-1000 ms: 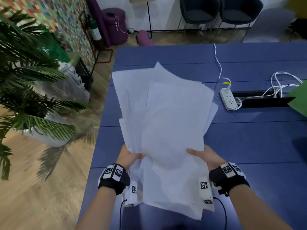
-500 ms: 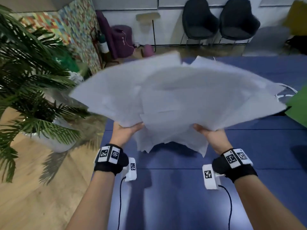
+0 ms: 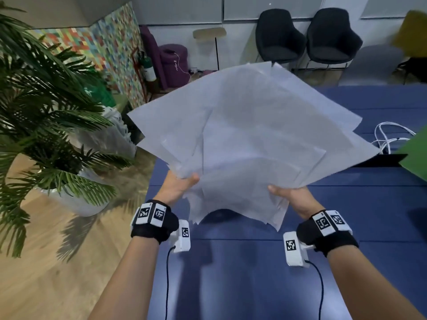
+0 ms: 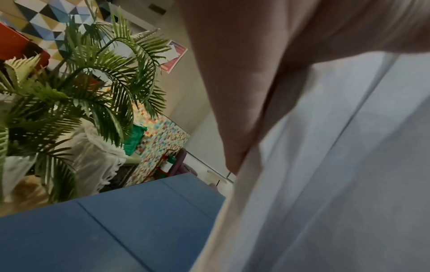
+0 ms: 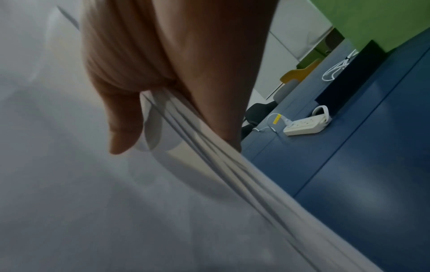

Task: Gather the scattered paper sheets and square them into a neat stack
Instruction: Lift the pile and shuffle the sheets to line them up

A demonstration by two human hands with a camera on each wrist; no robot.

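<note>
Several white paper sheets (image 3: 249,139) fan out unevenly in the air above the blue table (image 3: 254,273), their corners pointing different ways. My left hand (image 3: 182,183) pinches the fan's lower left edge, thumb on top. My right hand (image 3: 286,192) pinches the lower right edge the same way. In the right wrist view the thumb and fingers (image 5: 216,103) clamp the layered sheet edges (image 5: 209,156). In the left wrist view the hand (image 4: 235,92) lies along the paper (image 4: 337,174). The fingers under the sheets are hidden in the head view.
A potted palm (image 3: 46,125) stands on the floor left of the table. A white power strip (image 5: 307,125) and white cables (image 3: 390,135) lie at the table's right, by a black slot (image 3: 379,158) and a green panel (image 3: 416,158). Two dark chairs (image 3: 305,40) stand beyond.
The sheets went from lying on the table to being held up in the air by both hands. Their far edges have tipped up and the fan has spread wider.
</note>
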